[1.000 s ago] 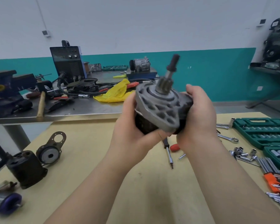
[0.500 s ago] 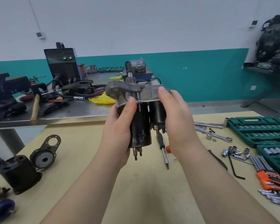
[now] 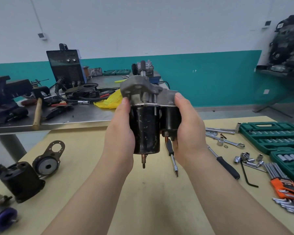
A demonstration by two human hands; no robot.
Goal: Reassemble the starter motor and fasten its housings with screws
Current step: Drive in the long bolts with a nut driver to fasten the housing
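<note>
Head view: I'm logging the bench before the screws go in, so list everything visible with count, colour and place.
starter motor: one, black body with grey housing, held upright above the table
table: one, tan, under the hands
screwdriver: one, black, on the table behind the right hand
socket sets: two, green, table's right edge
hex keys: one set, orange holder, right front
ratchet wrench: one, silver, left of the sets
loose sockets: several, silver, right
motor parts: several, black and grey, table's left
workbench: one, grey metal, behind
welder: one, black, on the workbench
hammer: one, wooden handle, on the workbench
yellow rag: one, on the workbench
left hand: grips the motor's body
right hand: grips the smaller cylinder
</note>
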